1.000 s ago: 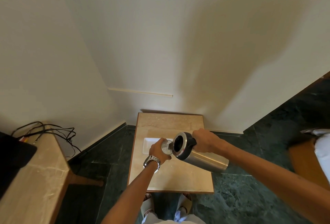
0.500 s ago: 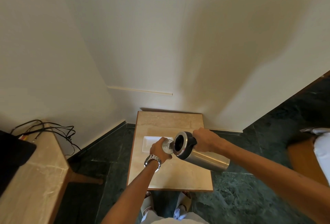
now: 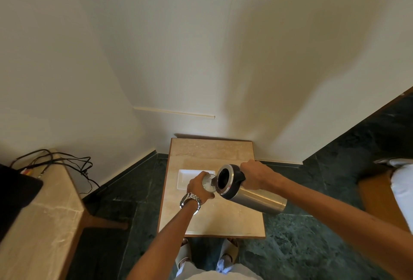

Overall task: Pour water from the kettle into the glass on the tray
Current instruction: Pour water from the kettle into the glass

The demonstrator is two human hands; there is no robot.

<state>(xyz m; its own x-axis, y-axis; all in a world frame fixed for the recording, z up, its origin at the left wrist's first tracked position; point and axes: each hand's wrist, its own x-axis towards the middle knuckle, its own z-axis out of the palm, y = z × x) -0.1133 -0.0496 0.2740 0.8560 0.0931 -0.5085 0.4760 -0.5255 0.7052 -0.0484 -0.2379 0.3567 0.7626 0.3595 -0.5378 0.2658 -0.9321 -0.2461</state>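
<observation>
While my right hand (image 3: pixel 257 174) keeps a closed grip on the black handle of the steel kettle (image 3: pixel 248 192), the kettle lies tipped almost flat, its open mouth turned toward my left hand (image 3: pixel 199 187) and its base pointing away to the right. The spout sits right at the rim of the glass (image 3: pixel 208 183), touching it or just beside it; I cannot tell which. My left grip is wrapped around the glass from the near side, fingers curled on its wall, a metal watch (image 3: pixel 190 200) on that wrist. The glass looks pale inside, but I cannot make out a stream of water. Just beyond my left grip lies the white tray (image 3: pixel 185 178), on the marble-topped table (image 3: pixel 214 152); whether the glass stands on the tray or is lifted off it is hidden by my hand.
</observation>
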